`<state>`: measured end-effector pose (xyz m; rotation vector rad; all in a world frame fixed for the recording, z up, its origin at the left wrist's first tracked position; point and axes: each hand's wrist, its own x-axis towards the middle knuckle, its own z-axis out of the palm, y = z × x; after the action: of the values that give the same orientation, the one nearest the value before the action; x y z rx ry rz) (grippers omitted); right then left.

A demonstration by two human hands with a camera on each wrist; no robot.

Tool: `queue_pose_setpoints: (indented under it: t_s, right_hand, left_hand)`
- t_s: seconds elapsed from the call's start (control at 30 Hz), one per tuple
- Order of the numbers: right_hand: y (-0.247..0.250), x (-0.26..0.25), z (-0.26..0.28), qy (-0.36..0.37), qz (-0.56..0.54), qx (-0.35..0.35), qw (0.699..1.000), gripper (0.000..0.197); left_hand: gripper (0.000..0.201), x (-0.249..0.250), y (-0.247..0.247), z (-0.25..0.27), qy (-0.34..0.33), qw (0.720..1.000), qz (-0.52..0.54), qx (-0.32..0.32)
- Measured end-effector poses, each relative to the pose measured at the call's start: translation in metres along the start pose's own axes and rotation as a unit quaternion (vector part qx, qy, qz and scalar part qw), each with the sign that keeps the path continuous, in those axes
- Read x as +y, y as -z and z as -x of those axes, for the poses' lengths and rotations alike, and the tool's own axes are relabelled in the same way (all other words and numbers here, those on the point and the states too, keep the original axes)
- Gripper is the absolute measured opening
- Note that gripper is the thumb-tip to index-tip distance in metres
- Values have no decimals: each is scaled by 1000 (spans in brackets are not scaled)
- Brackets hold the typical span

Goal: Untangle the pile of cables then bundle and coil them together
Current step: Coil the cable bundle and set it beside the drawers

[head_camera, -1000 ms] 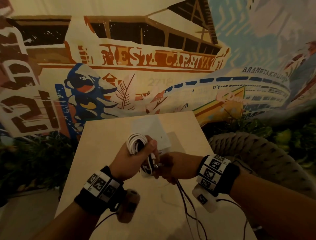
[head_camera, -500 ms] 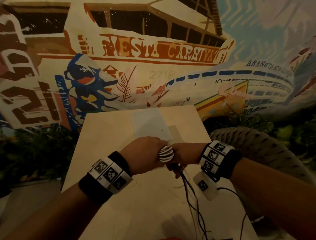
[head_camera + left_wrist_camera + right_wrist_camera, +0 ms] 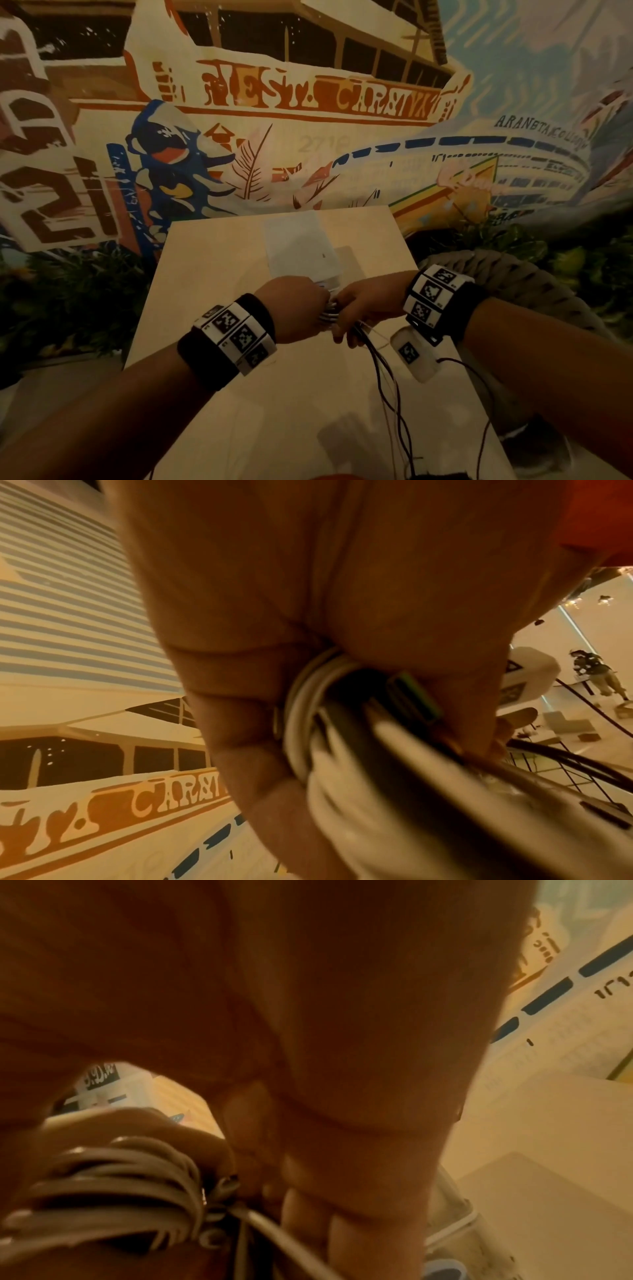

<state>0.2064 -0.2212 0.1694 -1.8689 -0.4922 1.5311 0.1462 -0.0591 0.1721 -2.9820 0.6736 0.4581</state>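
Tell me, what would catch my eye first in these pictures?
Probably the huge painted wall mural of buildings and lettering behind the pale wooden table. Next, the two hands meeting over the table: the left hand grips a coiled bundle of white cables, and the right hand holds it too, with thin dark cables trailing down toward the viewer.

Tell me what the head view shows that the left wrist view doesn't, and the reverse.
Head only: both hands meeting over the table, thin dark cables trailing down from the right hand.
Left wrist only: a plug tucked in the coil, close up.
Both: the left hand gripping the white coil.
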Motion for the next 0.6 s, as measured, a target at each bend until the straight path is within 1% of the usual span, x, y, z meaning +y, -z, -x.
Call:
queue_pose_setpoints:
  t_s: [0.03, 0.17, 0.3, 0.37, 0.47, 0.53, 0.6]
  right_hand:
    - [0, -3, 0, -4, 11, 2, 1000, 15]
    - [-5, -14, -4, -23, 92, 35, 995, 5]
    - [-12, -21, -19, -59, 151, 90, 983, 6]
    - [-15, -21, -24, -71, 166, 119, 976, 7]
    - [-12, -19, -23, -46, 197, 138, 970, 11]
    - [-11, -19, -21, -38, 228, 144, 962, 8]
    - [-9, -20, -19, -50, 249, 144, 956, 17]
  left_hand:
    - [28, 1, 0, -1, 3, 1000, -2, -7]
    - [24, 5, 2, -5, 0, 1000, -2, -22]
    - [19, 5, 4, -10, 13, 1000, 3, -26]
    - [18, 2, 1, -11, 24, 1000, 11, -16]
    - [22, -2, -6, -13, 25, 1000, 5, 12]
    - [26, -1, -9, -14, 37, 999, 4, 32]
    - [26, 1, -12, -14, 63, 996, 14, 54]
